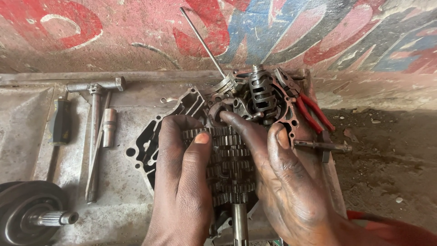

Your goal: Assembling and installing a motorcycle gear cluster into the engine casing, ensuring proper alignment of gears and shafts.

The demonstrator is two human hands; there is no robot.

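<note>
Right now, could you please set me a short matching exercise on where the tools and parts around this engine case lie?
Things:
1. red-handled pliers
2. T-handle wrench
3. stacked gears
4. round part with a splined shaft

Places:
A. bottom left corner of the view
B. between the left hand and the right hand
C. right edge of the engine case
D. on the metal tray, left of the case

Pairs: 1-C, 2-D, 3-B, 4-A
</note>
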